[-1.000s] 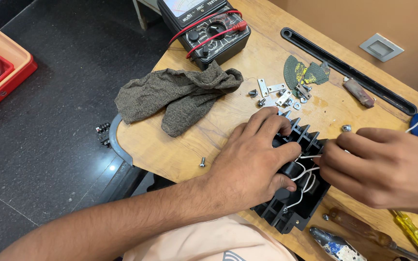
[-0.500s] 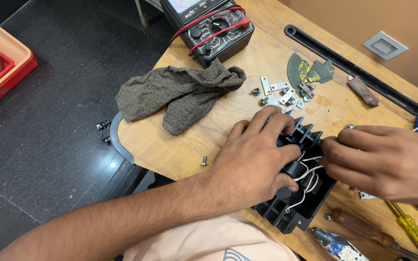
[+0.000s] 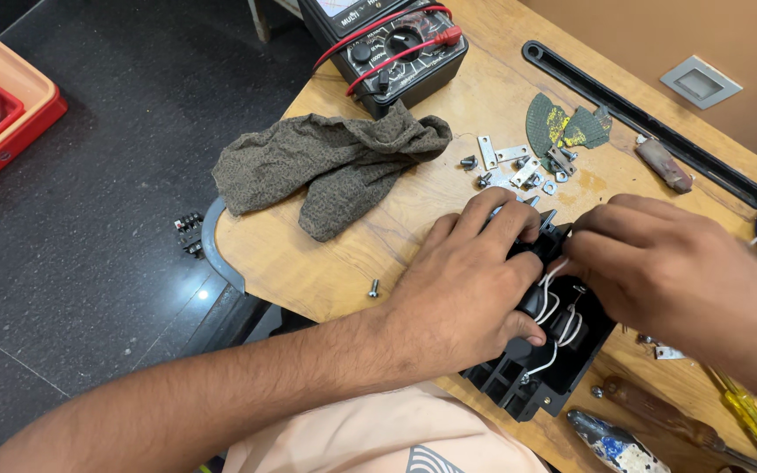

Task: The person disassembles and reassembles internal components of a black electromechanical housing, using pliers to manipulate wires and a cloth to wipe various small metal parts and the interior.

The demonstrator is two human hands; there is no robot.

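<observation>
Lying at lower right of the frame on the tabletop (image 3: 343, 263), the black housing (image 3: 536, 368) is pressed by the left hand (image 3: 466, 289), grip flat; white wires (image 3: 554, 302) are pinched by the right hand (image 3: 676, 280).

My left hand (image 3: 466, 293) lies palm down, fingers spread and bent, forearm running in from the lower left. My right hand (image 3: 685, 280) comes in from the right, knuckles up, fingertips pinched close beside my left fingertips.
</observation>
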